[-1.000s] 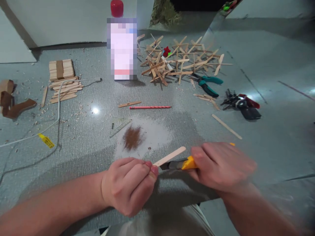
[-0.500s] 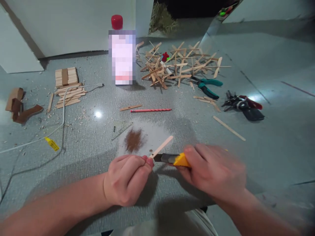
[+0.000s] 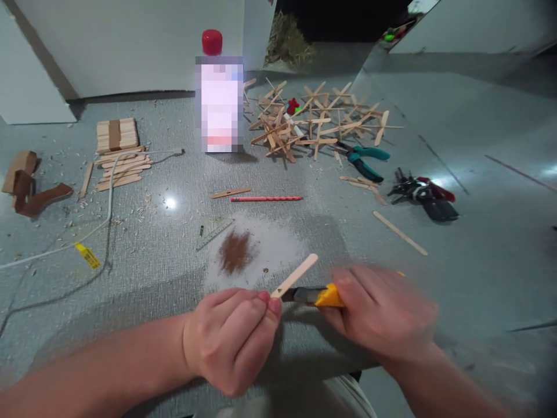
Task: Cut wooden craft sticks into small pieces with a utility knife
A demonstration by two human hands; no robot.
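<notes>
Between thumb and fingers, my left hand (image 3: 237, 337) pinches a wooden craft stick (image 3: 300, 273) that points up and to the right. A small dark notch shows on the stick close to my fingertips. My right hand (image 3: 383, 307) is wrapped around a yellow utility knife (image 3: 328, 296), its dark blade reaching left to the stick beside the notch. Part of the knife's handle is hidden in my fist, which is a little blurred. Beyond the hands lie a patch of brown dust (image 3: 235, 251), a clear set square (image 3: 213, 233) and a red pencil (image 3: 266, 199).
Crossed craft sticks (image 3: 322, 116) lie at the back, near a bottle with a red cap (image 3: 212, 42). Pliers (image 3: 363, 159), keys (image 3: 424, 194) and a loose stick (image 3: 400, 233) are on the right. Stacked sticks (image 3: 124, 136), a white cable (image 3: 111, 197) and brown cardboard strips (image 3: 32, 191) are left.
Both hands, with the stick and knife, have shifted slightly right and nearer to me. The blade stays against the stick by the notch. The view has tilted a little.
</notes>
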